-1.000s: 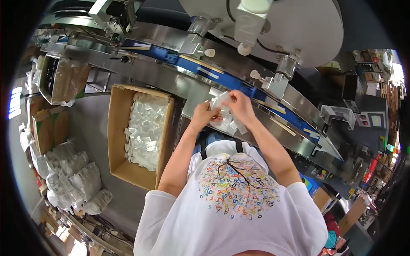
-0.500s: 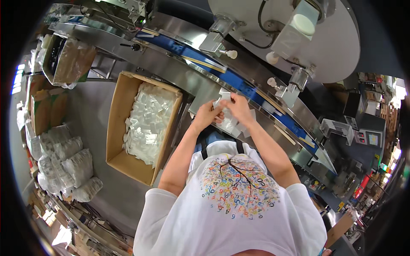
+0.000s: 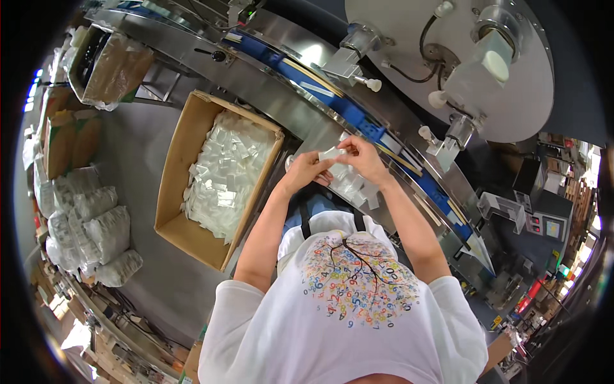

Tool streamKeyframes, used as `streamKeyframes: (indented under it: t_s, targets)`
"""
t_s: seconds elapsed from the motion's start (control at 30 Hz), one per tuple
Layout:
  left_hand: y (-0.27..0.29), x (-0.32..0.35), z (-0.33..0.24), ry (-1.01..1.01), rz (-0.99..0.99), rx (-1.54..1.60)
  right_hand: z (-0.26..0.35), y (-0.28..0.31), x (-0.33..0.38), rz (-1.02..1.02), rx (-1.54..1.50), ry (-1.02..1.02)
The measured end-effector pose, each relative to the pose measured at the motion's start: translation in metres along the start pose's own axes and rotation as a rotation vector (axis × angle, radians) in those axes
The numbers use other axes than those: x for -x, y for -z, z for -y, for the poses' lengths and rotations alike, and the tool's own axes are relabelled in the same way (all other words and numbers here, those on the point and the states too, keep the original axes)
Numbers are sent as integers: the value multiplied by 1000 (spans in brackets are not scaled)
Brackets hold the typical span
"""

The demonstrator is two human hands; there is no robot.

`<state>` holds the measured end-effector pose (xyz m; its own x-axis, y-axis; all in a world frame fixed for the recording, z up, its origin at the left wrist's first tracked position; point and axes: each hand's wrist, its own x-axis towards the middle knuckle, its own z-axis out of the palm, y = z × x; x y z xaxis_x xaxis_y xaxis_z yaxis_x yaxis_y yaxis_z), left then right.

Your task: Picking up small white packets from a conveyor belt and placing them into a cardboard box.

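Note:
A small clear-and-white plastic packet [image 3: 330, 153] is pinched between my hands. My left hand [image 3: 306, 171] grips its near-left end, fingers bent together. On its other end, the fingertips of my right hand [image 3: 366, 163] are closed. Under and beside my hands, several more clear packets [image 3: 350, 183] lie loose on the metal ledge [image 3: 314, 136]. To the left of my left forearm, an open cardboard box [image 3: 169, 192] holds a heap of similar packets [image 3: 224, 176].
Beyond my hands a blue conveyor belt [image 3: 355, 116] runs diagonally, carrying thin pale strips. A large pale disc [image 3: 531, 83] with metal fittings and hoses overhangs its far side. Wrapped bundles [image 3: 105, 233] are stacked on the floor at the left.
The packet between my hands has turned from more upright to lying more sideways. My hands are slightly lower, and the whole view has shifted a little.

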<state>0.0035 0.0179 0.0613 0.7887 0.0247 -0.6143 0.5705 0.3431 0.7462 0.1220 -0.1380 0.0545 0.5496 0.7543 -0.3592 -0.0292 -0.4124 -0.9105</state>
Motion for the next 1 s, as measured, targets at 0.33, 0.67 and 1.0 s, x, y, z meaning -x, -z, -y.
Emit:
streamKeyframes:
  t_s: [0.33, 0.67, 1.0]
  targets:
    - [8, 0, -1, 3, -29, -149, -7, 43, -43, -466, 814, 182]
    - [28, 10, 9, -19, -190, -150, 13, 14, -70, -488, 442, 143]
    - [57, 28, 12, -423, -767, -220, 28, -47, -40, -152, 260, -66]
